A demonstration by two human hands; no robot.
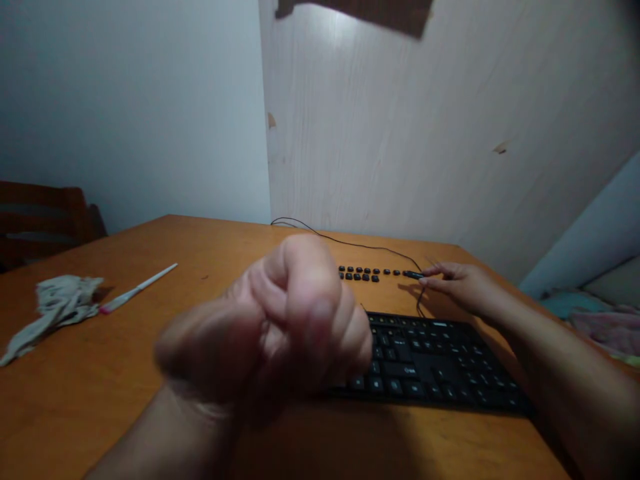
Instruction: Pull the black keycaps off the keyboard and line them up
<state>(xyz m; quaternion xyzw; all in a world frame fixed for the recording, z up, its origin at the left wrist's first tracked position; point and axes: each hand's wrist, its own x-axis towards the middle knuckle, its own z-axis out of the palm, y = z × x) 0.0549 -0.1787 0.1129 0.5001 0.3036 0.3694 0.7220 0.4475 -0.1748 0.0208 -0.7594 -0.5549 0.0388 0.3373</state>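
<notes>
My left hand (300, 320) is curled into a fist close to the camera, above the left part of a black keyboard (430, 360). Whatever its fingers hold, if anything, is hidden. Farther back on the right, my right hand (460, 283) pinches a slim dark object (414, 275), too small to identify. Its tip is at the right end of two rows of small black keycaps (367, 271) on the table behind the keyboard. The left end of the keycap rows and the keyboard's left side are hidden by my left hand.
On the left of the wooden table (165, 247) lie a crumpled greyish cloth (67, 300) and a thin white stick-like brush (150, 280). A black cable (350, 243) runs along the back. A wooden chair (45, 213) stands at the left, and fabric (600, 320) lies at the right.
</notes>
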